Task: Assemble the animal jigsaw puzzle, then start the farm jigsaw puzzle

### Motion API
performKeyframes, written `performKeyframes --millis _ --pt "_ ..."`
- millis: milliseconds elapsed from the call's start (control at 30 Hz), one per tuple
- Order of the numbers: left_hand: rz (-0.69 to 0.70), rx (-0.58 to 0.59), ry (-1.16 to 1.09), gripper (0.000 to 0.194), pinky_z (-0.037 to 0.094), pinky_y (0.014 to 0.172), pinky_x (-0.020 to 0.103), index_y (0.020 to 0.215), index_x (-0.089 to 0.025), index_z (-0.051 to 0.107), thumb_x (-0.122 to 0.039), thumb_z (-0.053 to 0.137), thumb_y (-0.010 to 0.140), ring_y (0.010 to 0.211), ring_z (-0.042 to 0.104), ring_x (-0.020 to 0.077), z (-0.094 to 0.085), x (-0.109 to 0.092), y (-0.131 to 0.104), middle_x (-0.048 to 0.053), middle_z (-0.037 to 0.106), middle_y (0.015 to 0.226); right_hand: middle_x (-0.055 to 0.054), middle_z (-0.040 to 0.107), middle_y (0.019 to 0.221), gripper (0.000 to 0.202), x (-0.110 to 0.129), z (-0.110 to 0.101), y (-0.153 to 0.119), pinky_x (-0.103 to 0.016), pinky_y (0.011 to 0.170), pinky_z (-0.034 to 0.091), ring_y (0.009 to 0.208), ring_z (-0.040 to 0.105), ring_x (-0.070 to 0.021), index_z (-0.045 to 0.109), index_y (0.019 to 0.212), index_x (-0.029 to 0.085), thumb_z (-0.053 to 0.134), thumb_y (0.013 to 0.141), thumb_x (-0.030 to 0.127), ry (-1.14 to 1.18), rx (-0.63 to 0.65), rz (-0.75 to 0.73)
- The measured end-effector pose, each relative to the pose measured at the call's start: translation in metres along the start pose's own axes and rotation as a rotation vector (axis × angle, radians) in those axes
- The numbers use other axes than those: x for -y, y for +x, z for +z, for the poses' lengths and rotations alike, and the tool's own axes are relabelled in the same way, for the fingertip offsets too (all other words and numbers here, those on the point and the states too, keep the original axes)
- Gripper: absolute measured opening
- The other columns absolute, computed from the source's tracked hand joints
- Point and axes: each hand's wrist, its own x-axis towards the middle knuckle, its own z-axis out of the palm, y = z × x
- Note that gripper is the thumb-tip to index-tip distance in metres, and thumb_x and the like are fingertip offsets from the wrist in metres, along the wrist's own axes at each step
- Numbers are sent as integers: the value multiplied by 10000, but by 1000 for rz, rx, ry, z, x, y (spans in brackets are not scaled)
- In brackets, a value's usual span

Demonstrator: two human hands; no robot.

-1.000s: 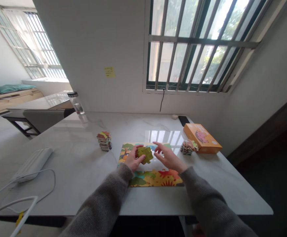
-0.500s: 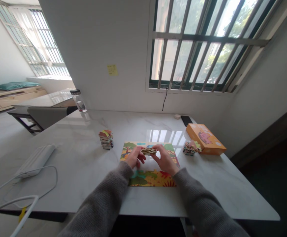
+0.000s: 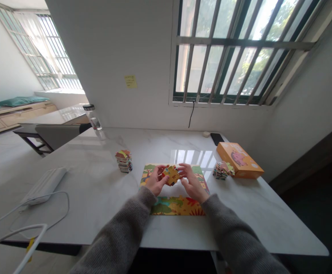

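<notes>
My left hand [image 3: 156,182] is closed on a small stack of jigsaw puzzle pieces [image 3: 171,175], tilted so that its yellow printed face shows. Just right of the stack is my right hand [image 3: 192,183], its fingers apart and curved, the fingertips close to the stack's edge. Below both hands lies a colourful jigsaw picture [image 3: 180,206] with trees and animals along its borders and a pale middle. One tall pile of puzzle pieces [image 3: 124,161] stands to the left. Another pile of pieces [image 3: 222,171], leaning and uneven, stands to the right.
An orange box [image 3: 239,160] sits beside the right pile, with a black phone [image 3: 216,139] behind it. A clear bottle [image 3: 93,117] stands at the table's back left. On the left lie a white power strip [image 3: 45,186] and looping cables [image 3: 66,207].
The stack has turned from edge-on to showing its printed face. My right hand, which gripped its right end, has loosened and spread its fingers; the left still holds it.
</notes>
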Motion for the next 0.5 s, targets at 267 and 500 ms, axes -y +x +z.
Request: performKeyframes --millis 267,500 --pt "34 72 240 502 567 724 340 1119 -186 471 -366 778 765 804 685 197 -3 0 -3 72 672 964 -68 686 1063 367 -11 0 5 -339 778 575 911 660 -202 551 1286 212 493 956 364 146 48 175" --pt "242 192 514 600 565 741 307 1323 -249 553 -253 760 760 997 626 228 -3 -14 -11 108 577 1285 -60 699 1190 324 -10 -11 6 -392 938 548 1075 650 -225 651 1209 236 494 954 358 41 102 190"
